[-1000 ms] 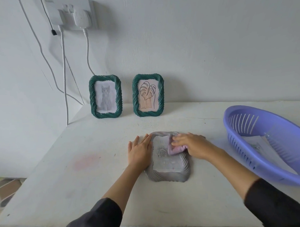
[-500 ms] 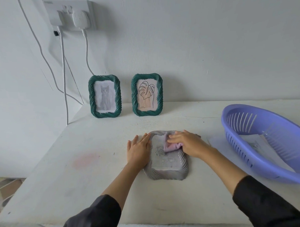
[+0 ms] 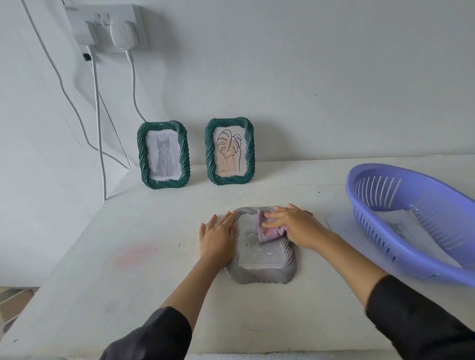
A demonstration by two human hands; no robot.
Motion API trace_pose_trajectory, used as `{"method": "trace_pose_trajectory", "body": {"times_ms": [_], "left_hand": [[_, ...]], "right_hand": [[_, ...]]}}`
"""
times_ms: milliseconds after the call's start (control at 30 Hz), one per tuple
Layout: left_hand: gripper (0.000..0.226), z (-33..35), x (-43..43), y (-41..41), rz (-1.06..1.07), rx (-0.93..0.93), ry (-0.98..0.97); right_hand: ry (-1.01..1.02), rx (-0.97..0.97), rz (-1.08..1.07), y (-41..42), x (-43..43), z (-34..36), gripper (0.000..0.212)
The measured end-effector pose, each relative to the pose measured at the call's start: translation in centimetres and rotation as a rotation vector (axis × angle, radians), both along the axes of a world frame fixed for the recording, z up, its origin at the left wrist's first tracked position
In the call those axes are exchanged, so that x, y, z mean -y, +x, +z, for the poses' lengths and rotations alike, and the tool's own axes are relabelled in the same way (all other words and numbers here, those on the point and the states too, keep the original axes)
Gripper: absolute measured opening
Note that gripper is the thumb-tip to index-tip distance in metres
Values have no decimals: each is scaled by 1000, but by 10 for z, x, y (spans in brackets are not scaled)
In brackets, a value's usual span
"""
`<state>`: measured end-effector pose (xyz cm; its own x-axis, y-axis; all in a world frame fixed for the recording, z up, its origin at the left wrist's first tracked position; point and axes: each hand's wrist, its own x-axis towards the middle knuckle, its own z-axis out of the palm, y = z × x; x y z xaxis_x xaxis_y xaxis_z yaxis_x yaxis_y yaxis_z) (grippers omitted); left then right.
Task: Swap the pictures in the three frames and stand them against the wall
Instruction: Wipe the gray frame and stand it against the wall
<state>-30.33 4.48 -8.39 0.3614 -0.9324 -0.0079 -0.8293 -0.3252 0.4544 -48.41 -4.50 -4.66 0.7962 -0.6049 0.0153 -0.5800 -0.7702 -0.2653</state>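
Two hands on flat-lying grey frame [image 3: 261,273]: left hand [image 3: 218,241], fingers straight and slightly apart, on its left edge; right hand [image 3: 294,226], fingers together, presses pink cloth [image 3: 269,234] on its glass.

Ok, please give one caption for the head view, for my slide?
Left hand steadies a flat-lying grey frame; right hand presses a pink cloth on it.

Soft, even daylight with a cool bluish cast; the wall [image 3: 308,69] is bright, without glare. Faint shadows sit under the basket [image 3: 372,223] and behind the frames [image 3: 164,182]. Cables [image 3: 100,147] at upper left bow from lens distortion. Sleeves [image 3: 424,321] along the bottom edge are blurred.
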Motion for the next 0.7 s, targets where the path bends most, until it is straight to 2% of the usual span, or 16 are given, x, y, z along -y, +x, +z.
{"method": "trace_pose_trajectory", "body": {"times_ms": [67,167,300,433,600,700], "left_hand": [[45,0,0,-1,0,4,3],[45,1,-1,-1,2,13,1],[45,2,-1,-1,3,2,3],[45,1,-1,-1,4,2,12],[45,1,1,-2,11,-3,17],[45,1,0,-2,15,0,12]], "right_hand": [[-3,62,-38,17,-2,-6,54],[-19,43,107,23,-24,-15,60],[95,8,243,-15,-45,-15,50],[33,-85,180,-37,-22,-3,52],[-30,1,13,6,-12,-3,51],[-1,-19,167,19,-34,-8,57]]}}
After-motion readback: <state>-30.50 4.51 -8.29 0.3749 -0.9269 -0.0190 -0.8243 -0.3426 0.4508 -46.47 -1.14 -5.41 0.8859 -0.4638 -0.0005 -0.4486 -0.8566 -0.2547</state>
